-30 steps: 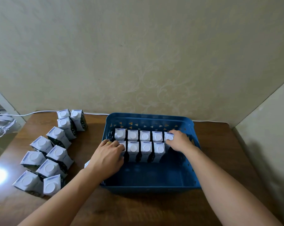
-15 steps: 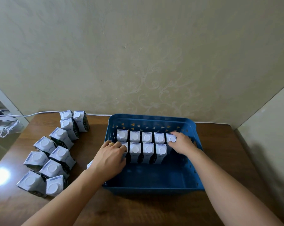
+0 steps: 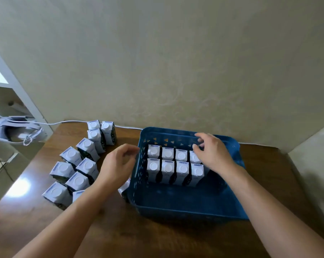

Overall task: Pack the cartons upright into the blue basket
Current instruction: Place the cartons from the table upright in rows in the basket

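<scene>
Blue basket (image 3: pixel 185 207) on the brown desk (image 3: pixel 120 235), two rows of upright cartons (image 3: pixel 174 164) packed against its far wall.
Left of the basket, loose cartons (image 3: pixel 77 164) stand clustered on the desk. The left hand (image 3: pixel 118 164) hovers just outside the basket's left wall, fingers loosely curled, holding nothing. The right hand (image 3: pixel 211 153) hangs above the packed rows' right end, fingers relaxed, empty.
</scene>
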